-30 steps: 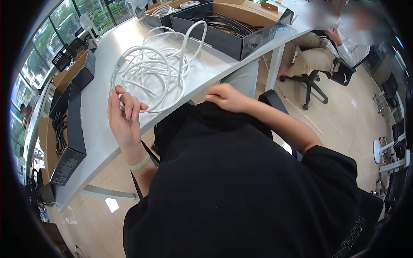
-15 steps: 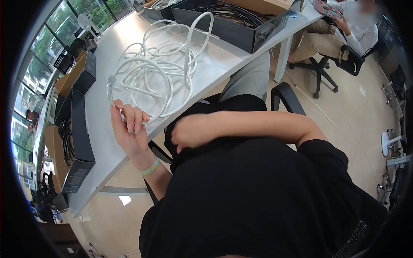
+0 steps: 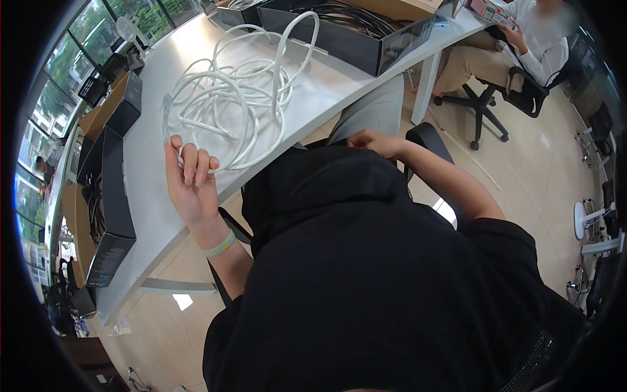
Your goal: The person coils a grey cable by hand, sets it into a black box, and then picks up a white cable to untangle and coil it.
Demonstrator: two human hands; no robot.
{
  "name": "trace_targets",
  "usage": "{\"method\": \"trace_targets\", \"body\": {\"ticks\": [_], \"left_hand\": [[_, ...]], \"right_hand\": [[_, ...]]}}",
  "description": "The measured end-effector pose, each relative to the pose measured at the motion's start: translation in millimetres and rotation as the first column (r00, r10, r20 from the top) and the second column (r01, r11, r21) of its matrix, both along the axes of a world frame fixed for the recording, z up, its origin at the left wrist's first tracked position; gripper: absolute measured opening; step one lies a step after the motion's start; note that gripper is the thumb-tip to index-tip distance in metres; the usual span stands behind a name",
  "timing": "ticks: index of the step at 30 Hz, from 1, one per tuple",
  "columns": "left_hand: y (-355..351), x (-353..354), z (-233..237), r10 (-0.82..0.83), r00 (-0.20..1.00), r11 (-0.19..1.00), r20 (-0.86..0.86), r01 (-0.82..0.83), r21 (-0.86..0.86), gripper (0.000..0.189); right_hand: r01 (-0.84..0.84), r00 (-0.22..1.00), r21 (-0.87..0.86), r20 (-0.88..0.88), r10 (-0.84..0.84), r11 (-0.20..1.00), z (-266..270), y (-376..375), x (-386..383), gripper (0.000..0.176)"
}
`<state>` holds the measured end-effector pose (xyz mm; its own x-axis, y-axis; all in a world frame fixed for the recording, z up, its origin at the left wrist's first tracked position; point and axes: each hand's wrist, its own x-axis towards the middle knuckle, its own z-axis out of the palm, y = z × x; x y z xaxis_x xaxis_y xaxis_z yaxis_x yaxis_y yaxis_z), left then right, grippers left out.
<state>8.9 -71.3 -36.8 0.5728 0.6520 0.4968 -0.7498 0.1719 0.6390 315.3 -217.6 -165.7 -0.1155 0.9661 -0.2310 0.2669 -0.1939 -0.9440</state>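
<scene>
While pinched by left hand, white cable, long axis away; right hand unclear.

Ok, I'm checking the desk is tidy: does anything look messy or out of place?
The white cable lies in a loose, uneven tangle on the grey table, one loop arching up near the black box. The left hand grips a strand at the near edge; the right hand is off it.

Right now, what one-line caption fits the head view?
At a grey table, the left hand grips a loop of tangled white cable; the right hand rests on the black top.
</scene>
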Motion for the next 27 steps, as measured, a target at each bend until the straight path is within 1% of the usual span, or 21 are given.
{"method": "trace_targets", "body": {"ticks": [2,4,6,7,12,13,15,16,17,18,20,21,23,24,26,27], "left_hand": [[0.1,-3.0,-0.1,-0.002,1.000,1.000,0.008,0.002,-0.003,0.023],[-0.2,-3.2,-0.3,-0.010,1.000,1.000,0.018,0.010,-0.009,0.023],[-1.2,-2.4,0.3,-0.030,0.999,0.999,0.028,0.031,-0.010,0.021],[-1.4,-2.1,0.4,-0.026,0.999,1.000,0.029,0.026,-0.009,0.021],[-3.3,-2.6,2.9,-0.025,1.000,1.000,-0.006,0.025,-0.018,0.021],[-4.1,-3.3,2.6,-0.025,1.000,1.000,-0.007,0.025,-0.017,0.021],[-5.6,-3.7,2.5,-0.017,1.000,1.000,-0.022,0.017,-0.012,0.021],[-6.0,-3.3,2.0,-0.012,1.000,1.000,-0.017,0.012,-0.016,0.021],[-6.3,-3.0,1.9,-0.007,1.000,1.000,-0.014,0.007,-0.001,0.021],[-7.0,-3.4,1.3,-0.003,1.000,1.000,-0.015,0.003,0.012,0.022],[-6.9,-2.2,1.4,0.000,1.000,1.000,-0.012,0.000,0.008,0.022],[-7.2,-1.3,1.4,-0.002,1.000,1.000,-0.006,0.002,0.007,0.022],[-7.5,-1.3,1.5,0.000,1.000,1.000,-0.012,0.000,0.004,0.022],[-7.2,-0.5,1.7,0.006,1.000,1.000,-0.015,-0.006,-0.003,0.022],[-5.9,0.7,1.3,-0.001,1.000,1.000,-0.003,0.001,-0.011,0.022],[-4.6,-0.7,0.6,-0.012,1.000,1.000,-0.005,0.012,-0.021,0.023]], "right_hand": [[0.099,0.985,0.116,0.127,-0.114,0.988,16.3,16.8,-16.8,0.015],[0.195,0.960,0.219,0.158,-0.232,0.956,6.1,49.8,-21.6,0.019],[0.390,0.890,0.423,0.055,-0.453,0.818,-3.7,82.7,-47.3,0.022],[0.386,0.892,0.425,0.055,-0.449,0.819,-1.0,82.9,-47.9,0.022],[0.163,0.925,0.394,0.257,-0.279,0.904,35.5,84.6,-61.6,0.022],[0.116,0.989,-0.097,0.099,-0.106,0.989,27.6,96.4,-39.3,0.025],[0.231,0.972,-0.014,0.047,-0.230,0.973,-0.8,89.1,-4.5,0.028],[0.174,0.935,0.212,0.272,-0.229,0.962,-15.8,77.8,11.4,0.028],[0.056,0.839,0.411,0.474,-0.266,0.910,-24.7,66.6,21.9,0.029],[0.050,0.840,0.407,0.477,-0.259,0.912,-21.3,53.6,22.3,0.029],[-0.053,0.703,0.223,0.700,-0.122,0.973,-3.4,26.6,9.3,0.024],[-0.056,0.702,0.221,0.703,-0.119,0.974,-4.3,26.8,-2.2,0.024],[0.045,0.604,0.178,0.779,-0.168,0.983,-3.1,36.8,-28.7,0.021],[0.043,0.597,0.182,0.784,-0.171,0.982,-9.8,38.0,-29.5,0.021],[0.122,0.495,0.261,0.820,-0.286,0.958,-28.8,45.9,-27.3,0.020],[0.095,0.537,0.164,0.822,-0.189,0.982,-8.1,46.0,-30.5,0.021]]}}
